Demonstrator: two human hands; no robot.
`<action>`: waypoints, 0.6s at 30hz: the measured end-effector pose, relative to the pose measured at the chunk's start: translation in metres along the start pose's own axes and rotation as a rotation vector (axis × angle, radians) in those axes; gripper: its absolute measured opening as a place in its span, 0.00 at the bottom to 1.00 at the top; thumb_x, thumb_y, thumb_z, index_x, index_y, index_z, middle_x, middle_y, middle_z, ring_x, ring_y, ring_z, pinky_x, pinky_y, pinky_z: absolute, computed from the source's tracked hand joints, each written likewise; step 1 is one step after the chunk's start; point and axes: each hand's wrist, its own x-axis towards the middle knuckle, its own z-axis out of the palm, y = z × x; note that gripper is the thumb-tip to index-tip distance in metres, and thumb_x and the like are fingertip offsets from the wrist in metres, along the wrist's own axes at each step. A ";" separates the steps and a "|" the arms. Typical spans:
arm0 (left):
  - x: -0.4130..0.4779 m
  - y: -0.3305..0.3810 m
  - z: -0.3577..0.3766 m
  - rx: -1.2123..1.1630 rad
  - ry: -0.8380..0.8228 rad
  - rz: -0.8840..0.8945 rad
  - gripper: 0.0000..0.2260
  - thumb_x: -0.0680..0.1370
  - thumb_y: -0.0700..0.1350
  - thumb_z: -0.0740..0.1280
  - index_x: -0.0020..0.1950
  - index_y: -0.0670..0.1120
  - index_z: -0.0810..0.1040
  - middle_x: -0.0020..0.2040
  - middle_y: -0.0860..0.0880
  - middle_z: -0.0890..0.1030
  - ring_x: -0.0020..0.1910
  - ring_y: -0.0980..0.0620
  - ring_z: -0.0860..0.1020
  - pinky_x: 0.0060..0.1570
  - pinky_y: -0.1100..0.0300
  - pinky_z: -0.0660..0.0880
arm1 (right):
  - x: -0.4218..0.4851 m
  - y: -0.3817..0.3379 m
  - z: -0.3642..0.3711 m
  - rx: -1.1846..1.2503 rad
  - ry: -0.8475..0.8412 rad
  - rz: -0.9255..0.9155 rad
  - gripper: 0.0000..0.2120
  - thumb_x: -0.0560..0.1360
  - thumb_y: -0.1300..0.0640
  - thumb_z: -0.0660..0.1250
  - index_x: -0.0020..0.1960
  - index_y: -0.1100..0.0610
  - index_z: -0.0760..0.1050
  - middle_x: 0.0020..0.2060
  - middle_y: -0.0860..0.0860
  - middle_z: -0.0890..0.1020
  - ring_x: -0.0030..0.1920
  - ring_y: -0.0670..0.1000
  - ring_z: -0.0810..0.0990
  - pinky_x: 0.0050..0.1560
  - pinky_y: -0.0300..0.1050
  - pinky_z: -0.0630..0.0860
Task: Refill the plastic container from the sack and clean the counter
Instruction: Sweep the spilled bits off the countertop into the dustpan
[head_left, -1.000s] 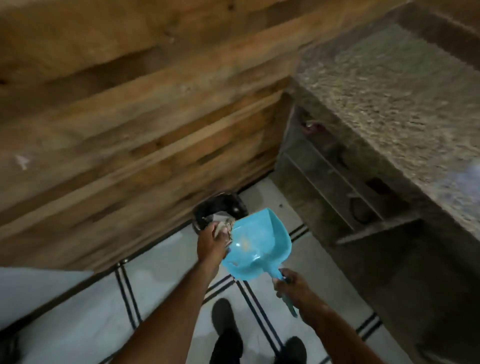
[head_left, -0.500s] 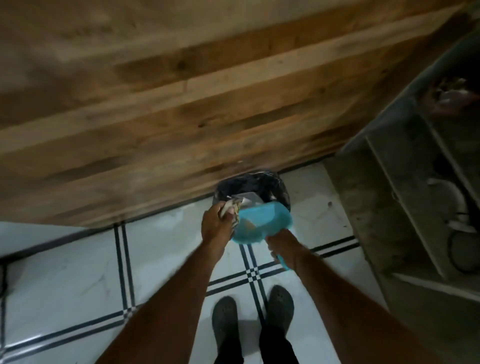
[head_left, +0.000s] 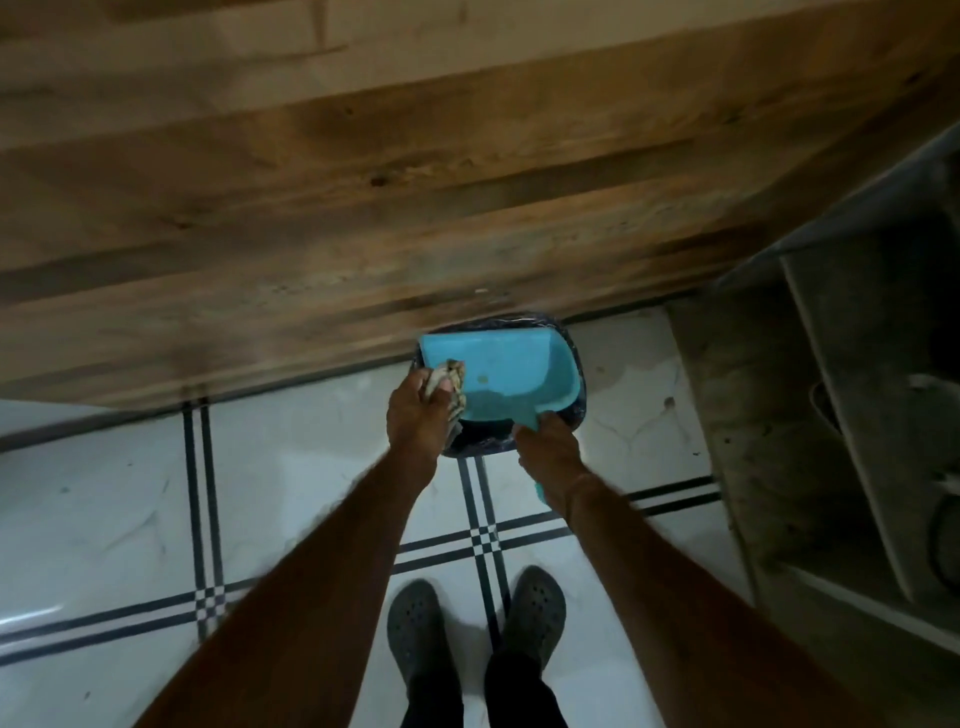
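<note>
Two hands: left hand grips rag, right hand grips dustpan, now over bin at centre; sweepings likely being dumped.

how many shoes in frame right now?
2. The left shoe and the right shoe stand side by side on the tiled floor at bottom centre. No others visible.

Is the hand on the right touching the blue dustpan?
Touching. The head view shows the right hand curled round the handle of the dustpan; the handle's tip pokes out below the wrist.
</note>
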 end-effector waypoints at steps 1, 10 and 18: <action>0.005 0.000 0.002 -0.029 -0.002 -0.007 0.10 0.84 0.47 0.66 0.63 0.46 0.78 0.53 0.43 0.84 0.43 0.43 0.83 0.25 0.62 0.76 | 0.007 0.003 0.005 0.000 0.004 -0.031 0.11 0.80 0.60 0.64 0.61 0.53 0.76 0.54 0.55 0.80 0.53 0.55 0.78 0.54 0.51 0.77; 0.061 -0.030 0.018 -0.217 -0.059 -0.015 0.07 0.85 0.46 0.64 0.59 0.45 0.79 0.51 0.42 0.85 0.39 0.51 0.85 0.32 0.61 0.80 | 0.079 0.054 0.044 -0.124 0.049 -0.037 0.17 0.78 0.63 0.66 0.66 0.56 0.75 0.59 0.56 0.81 0.60 0.59 0.79 0.62 0.51 0.76; 0.026 -0.015 -0.003 -0.316 -0.252 -0.243 0.12 0.87 0.47 0.59 0.67 0.46 0.75 0.55 0.46 0.85 0.42 0.53 0.86 0.34 0.59 0.82 | 0.043 0.050 0.024 0.046 0.107 -0.085 0.14 0.78 0.57 0.72 0.62 0.60 0.75 0.56 0.55 0.77 0.56 0.53 0.77 0.51 0.42 0.77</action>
